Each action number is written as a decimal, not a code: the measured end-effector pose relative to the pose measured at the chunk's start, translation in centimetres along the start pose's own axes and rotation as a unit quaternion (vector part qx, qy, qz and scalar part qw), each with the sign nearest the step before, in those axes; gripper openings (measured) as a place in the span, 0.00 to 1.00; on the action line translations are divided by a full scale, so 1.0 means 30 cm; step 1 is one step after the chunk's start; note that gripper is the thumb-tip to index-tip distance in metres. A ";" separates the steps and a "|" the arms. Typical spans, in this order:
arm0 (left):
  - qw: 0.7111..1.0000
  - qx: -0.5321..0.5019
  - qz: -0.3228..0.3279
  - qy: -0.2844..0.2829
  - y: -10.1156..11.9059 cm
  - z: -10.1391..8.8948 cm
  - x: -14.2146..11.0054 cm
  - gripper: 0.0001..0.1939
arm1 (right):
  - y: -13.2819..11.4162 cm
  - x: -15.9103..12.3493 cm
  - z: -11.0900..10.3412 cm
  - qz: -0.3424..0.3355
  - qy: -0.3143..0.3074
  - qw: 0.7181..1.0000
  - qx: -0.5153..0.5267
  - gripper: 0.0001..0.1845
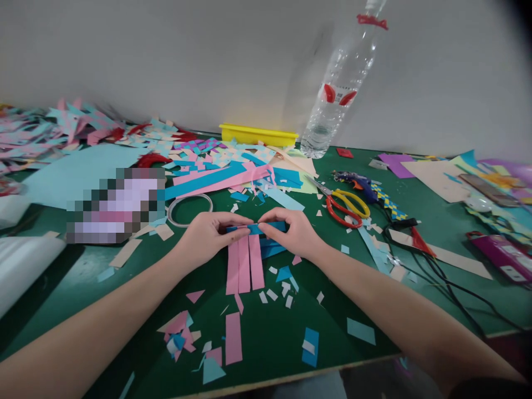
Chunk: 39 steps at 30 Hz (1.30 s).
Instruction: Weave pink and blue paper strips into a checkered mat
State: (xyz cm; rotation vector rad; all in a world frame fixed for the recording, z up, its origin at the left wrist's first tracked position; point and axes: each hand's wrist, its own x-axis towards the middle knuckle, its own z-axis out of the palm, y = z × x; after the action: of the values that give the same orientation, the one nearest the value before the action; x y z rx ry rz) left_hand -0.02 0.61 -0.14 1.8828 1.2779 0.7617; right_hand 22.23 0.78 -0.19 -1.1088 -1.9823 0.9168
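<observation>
Between my two hands lies a blue paper strip [272, 226], crossing the tops of several pink paper strips [244, 269] that hang down toward me side by side. My left hand [210, 235] pinches the blue strip near its left part, thumb below and fingers above. On the right part, my right hand [288, 230] pinches the same strip between thumb and fingertips. More blue strips [272, 247] show beneath my right hand, partly hidden by it. Small white and blue scraps [285, 274] are scattered just below.
Scissors [343, 208] with red and yellow handles lie right of my hands; a clear tape roll [190, 210] lies left. A tall plastic bottle [336, 94] and yellow tray [257, 134] stand behind. A black cable [440, 282] runs at right. Paper piles [54, 127] spread at left.
</observation>
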 end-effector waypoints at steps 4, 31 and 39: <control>1.000 0.004 -0.009 0.005 0.002 -0.001 0.002 0.16 | 0.003 -0.001 -0.001 0.031 -0.011 0.999 0.009 0.11; 1.000 0.030 -0.001 -0.009 0.009 -0.001 -0.001 0.20 | 0.007 0.002 -0.008 0.061 -0.026 0.995 0.076 0.14; 0.999 0.006 -0.042 0.015 -0.008 -0.016 0.008 0.18 | 0.002 -0.003 -0.003 0.047 0.054 0.995 0.068 0.14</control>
State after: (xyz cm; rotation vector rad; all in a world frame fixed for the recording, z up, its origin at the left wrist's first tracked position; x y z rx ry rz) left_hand -0.45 0.99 -0.05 1.8201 1.3740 0.7432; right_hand 22.38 0.73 -0.20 -1.1580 -1.7661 1.0033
